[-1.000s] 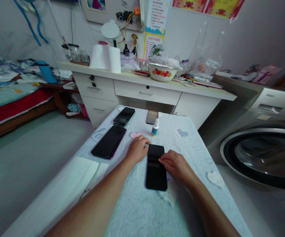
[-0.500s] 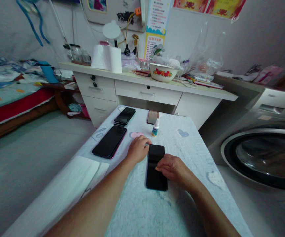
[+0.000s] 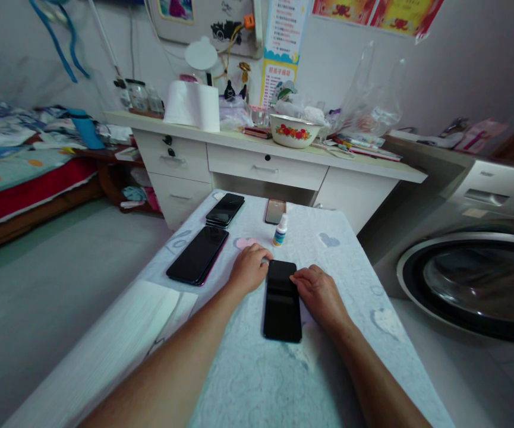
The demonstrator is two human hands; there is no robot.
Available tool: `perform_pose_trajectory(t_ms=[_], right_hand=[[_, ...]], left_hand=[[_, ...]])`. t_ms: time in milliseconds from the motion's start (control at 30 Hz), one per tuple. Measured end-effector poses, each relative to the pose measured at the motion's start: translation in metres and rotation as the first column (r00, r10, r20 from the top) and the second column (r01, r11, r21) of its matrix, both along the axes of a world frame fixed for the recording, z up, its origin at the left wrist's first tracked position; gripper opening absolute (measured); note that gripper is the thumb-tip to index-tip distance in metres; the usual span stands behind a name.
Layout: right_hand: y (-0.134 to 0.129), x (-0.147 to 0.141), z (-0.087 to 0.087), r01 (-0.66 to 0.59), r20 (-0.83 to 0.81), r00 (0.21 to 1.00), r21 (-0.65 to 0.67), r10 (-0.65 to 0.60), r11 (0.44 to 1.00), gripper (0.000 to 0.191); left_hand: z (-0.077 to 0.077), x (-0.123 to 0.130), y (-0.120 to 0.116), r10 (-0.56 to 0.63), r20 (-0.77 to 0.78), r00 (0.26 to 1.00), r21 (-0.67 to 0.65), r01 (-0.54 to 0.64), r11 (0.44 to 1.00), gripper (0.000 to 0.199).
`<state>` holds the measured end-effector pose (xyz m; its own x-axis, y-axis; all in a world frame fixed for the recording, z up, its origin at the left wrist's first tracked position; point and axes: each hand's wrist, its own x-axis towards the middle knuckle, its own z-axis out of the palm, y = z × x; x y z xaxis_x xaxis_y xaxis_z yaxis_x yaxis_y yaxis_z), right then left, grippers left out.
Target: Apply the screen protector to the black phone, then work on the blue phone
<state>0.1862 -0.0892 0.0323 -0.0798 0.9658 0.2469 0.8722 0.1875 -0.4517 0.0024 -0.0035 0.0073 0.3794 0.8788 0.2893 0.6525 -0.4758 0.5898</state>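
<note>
A smartphone [image 3: 282,309] lies screen up on the cloth-covered table, its dark screen crossed by a faint reflection. My left hand [image 3: 248,268] rests at its upper left corner, with bent fingers pressed together against that edge. Over the upper right edge is my right hand [image 3: 321,292], fingers pinched and tips low at the screen. Whatever is in that pinch, if anything, is too small to make out. Just beyond the phone stands a small white spray bottle [image 3: 280,232] with a blue label. Left of my left hand lies a larger dark phone [image 3: 198,255] with a pinkish edge.
Farther back are a stack of phones [image 3: 225,209] and a phone case or phone [image 3: 276,211]. A white desk [image 3: 265,160] stands behind the table, bearing a paper roll [image 3: 193,106] and a flowered bowl [image 3: 295,132]. A washing machine [image 3: 483,196] is at the right.
My right hand has moved up and right, from the middle of the phone's screen to its upper right edge. My left hand and the phone stay about where they were.
</note>
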Motion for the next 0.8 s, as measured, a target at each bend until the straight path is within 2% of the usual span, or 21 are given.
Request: perform_pose_trajectory(t_ms=[167, 333, 600, 800], right_hand=[[-0.002, -0.005, 0.003, -0.022, 0.032, 0.999, -0.024, 0.023, 0.999, 0.017], [-0.005, -0.008, 0.006, -0.137, 0.037, 0.990, -0.065, 0.140, 0.988, 0.016], [-0.011, -0.013, 0.009, -0.302, -0.040, 0.953, -0.078, 0.299, 0.950, 0.012], [-0.014, -0.016, 0.012, -0.368, -0.122, 0.927, -0.104, 0.355, 0.924, 0.010]], left_hand=[[0.000, 0.000, 0.001, 0.004, 0.001, 1.000, 0.004, -0.004, 1.000, 0.026], [-0.001, -0.001, 0.001, 0.000, 0.007, 1.000, 0.011, 0.000, 1.000, 0.024], [-0.002, 0.000, 0.001, -0.003, 0.009, 1.000, 0.007, 0.003, 1.000, 0.024], [0.000, -0.001, 0.000, 0.002, 0.008, 1.000, 0.004, -0.002, 1.000, 0.024]])
